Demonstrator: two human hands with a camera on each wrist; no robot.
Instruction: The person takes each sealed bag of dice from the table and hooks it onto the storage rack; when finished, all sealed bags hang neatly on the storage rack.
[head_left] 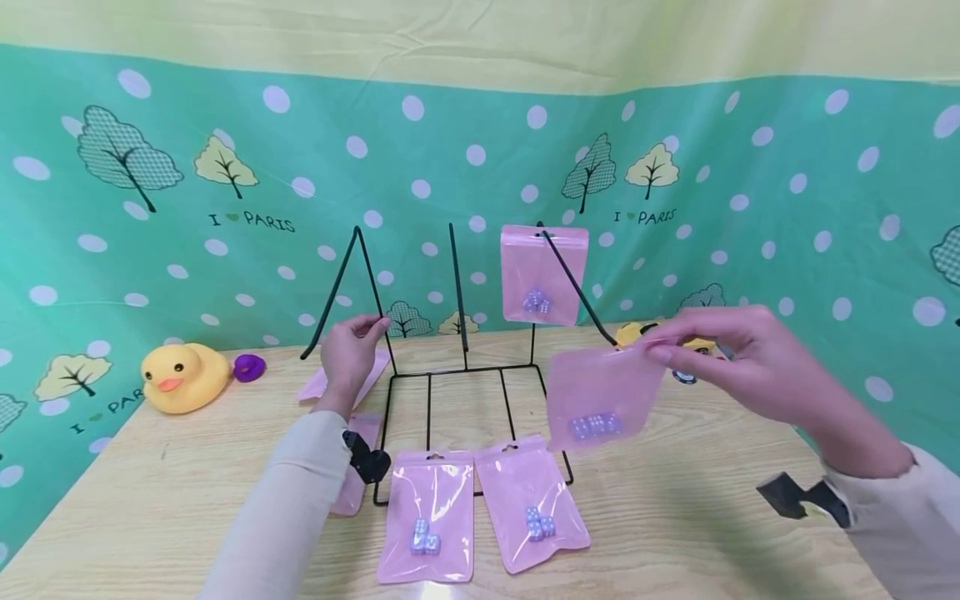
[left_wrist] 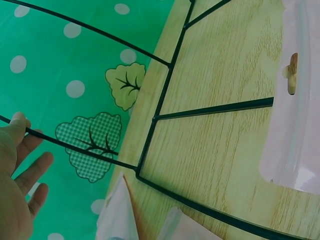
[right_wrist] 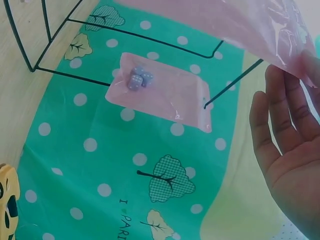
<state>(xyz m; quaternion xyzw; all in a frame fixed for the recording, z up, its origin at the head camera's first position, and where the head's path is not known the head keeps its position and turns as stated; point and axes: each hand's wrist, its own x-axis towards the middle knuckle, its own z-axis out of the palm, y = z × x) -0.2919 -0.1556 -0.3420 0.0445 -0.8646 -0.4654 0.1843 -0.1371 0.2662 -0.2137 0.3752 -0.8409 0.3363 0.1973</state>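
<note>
A black wire display rack (head_left: 465, 369) with three long hooks stands on the table. My left hand (head_left: 348, 358) pinches its left upright between thumb and fingers, as the left wrist view also shows. In my right hand (head_left: 750, 367) a pink zip pouch (head_left: 600, 387) with a row of dice hangs from thumb and fingertips, pinched at its upper right corner. Its top edge is right by the tip of the right hook (head_left: 577, 287). Farther back on that hook hangs another pink pouch (head_left: 546, 271) with dice, seen too in the right wrist view (right_wrist: 160, 92).
Two pink pouches (head_left: 427, 500) (head_left: 517, 475) with dice lie at the rack's front. More pink pouches (head_left: 367, 427) lie left of it, partly behind my left arm. A yellow rubber duck (head_left: 187, 379) and a purple object (head_left: 249, 367) sit at left; yellow objects (head_left: 630, 333) stand behind my right hand.
</note>
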